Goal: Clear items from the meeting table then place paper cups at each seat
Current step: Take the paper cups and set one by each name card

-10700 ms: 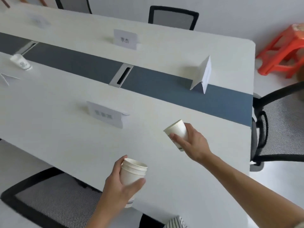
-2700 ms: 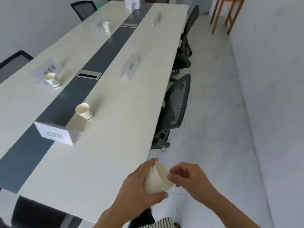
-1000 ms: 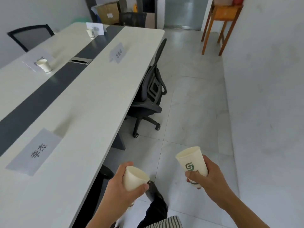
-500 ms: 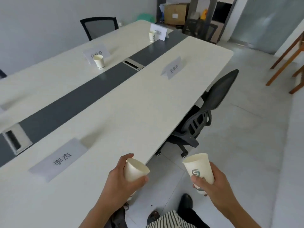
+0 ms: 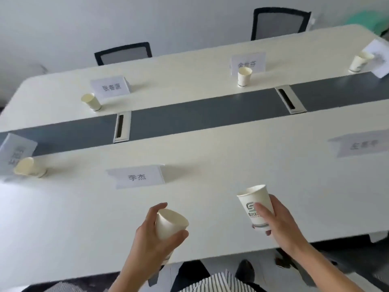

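My left hand (image 5: 153, 241) grips a plain white paper cup (image 5: 170, 225) tilted over the near edge of the white meeting table (image 5: 73, 218). My right hand (image 5: 275, 220) holds a single paper cup with a green logo (image 5: 255, 205) upright above the table, right of the nearest name card (image 5: 136, 177). Several more cups stand by other seats: one at the left end (image 5: 29, 167), one on the far left (image 5: 91, 101), one on the far side (image 5: 244, 76) and one at the far right (image 5: 357, 63).
Folded name cards stand on the far side (image 5: 110, 87) (image 5: 248, 63), at the left end (image 5: 15, 152) and at the right (image 5: 362, 145). A dark grey strip (image 5: 189, 119) with two cable slots runs down the middle. Two black mesh chairs (image 5: 124, 52) (image 5: 281, 22) stand behind the table.
My view has swung from along the table to facing straight across it. Both hands, each still holding a cup, are now over the table's near edge instead of over the floor.
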The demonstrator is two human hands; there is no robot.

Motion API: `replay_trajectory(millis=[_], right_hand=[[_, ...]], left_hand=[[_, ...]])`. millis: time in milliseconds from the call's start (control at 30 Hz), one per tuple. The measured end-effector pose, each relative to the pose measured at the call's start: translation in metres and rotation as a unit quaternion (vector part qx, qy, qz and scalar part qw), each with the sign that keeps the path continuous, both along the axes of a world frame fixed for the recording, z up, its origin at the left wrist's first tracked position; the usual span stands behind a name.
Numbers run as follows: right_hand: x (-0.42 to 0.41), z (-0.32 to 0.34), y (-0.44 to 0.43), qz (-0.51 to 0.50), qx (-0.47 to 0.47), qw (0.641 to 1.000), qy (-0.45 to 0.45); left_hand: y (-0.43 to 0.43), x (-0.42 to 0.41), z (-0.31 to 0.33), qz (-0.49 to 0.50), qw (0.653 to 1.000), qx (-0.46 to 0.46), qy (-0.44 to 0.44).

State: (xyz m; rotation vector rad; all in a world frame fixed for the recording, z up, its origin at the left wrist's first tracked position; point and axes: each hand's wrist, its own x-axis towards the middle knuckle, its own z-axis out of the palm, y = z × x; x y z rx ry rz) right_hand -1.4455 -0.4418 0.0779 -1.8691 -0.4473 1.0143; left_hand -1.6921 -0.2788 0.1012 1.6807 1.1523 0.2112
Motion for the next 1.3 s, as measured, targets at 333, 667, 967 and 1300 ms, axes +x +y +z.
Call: replay_trajectory(millis=[333, 667, 967, 1300], right_hand=[[0.042, -0.026, 0.202, 0.156, 0.010, 0.988, 0.010], [0.022, -0.080, 0.408, 0.177, 0.000, 0.982, -0.073], [0.004, -0.146, 0.438, 0.186, -0.042, 0.970, -0.149], [0.017, -0.123, 0.399, 0.176, -0.051, 0.972, -0.150]], left_hand=[[0.054, -0.016, -0.021, 0.161, 0.986, -0.030, 0.004], [0.151, 0.007, -0.043, 0.204, 0.974, -0.092, -0.036], [0.173, -0.008, -0.070, 0.243, 0.962, -0.124, -0.006], [0.198, 0.004, -0.064, 0.233, 0.965, -0.110, -0.043]])
